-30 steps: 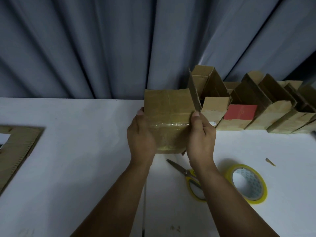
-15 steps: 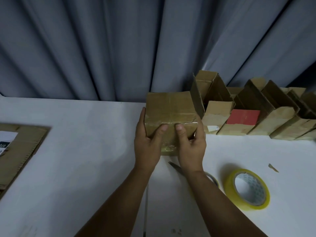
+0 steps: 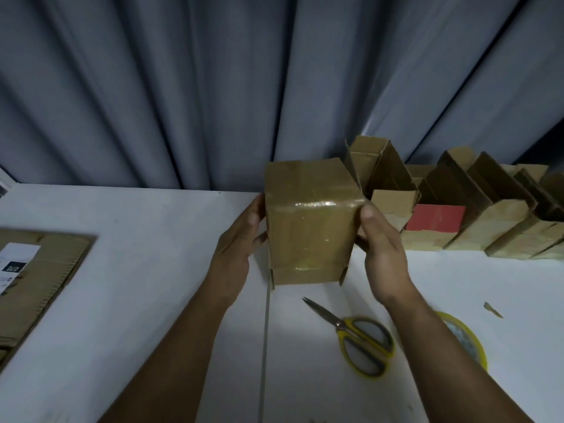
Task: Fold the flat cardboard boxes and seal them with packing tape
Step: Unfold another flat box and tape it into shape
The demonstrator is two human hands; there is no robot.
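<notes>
Packing tape point(image 3: 317, 206) shines across the top edge and down the near face of a folded cardboard box point(image 3: 308, 239), which is held upright between two hands over the middle of the white surface point(image 3: 152, 285), in front of a grey curtain point(image 3: 213, 87). The left hand point(image 3: 241, 239) has its grip closed on the box's left side, thumb at the near face and fingers out of sight behind. The right hand point(image 3: 381, 248) grips the right side, its thumb pressed against the upper right corner. Short flaps stick out below the bottom corners; whether they touch the surface cannot be told. Yellow-handled scissors point(image 3: 360, 340) lie on the surface nearer the camera than the box, blades together. A tape roll point(image 3: 467, 340) lies just right of them, partly hidden by the right forearm. A row of folded boxes point(image 3: 488, 221) stands to the right along the curtain, one with a red face. Flat cardboard point(image 3: 45, 270) lies at the left edge.
</notes>
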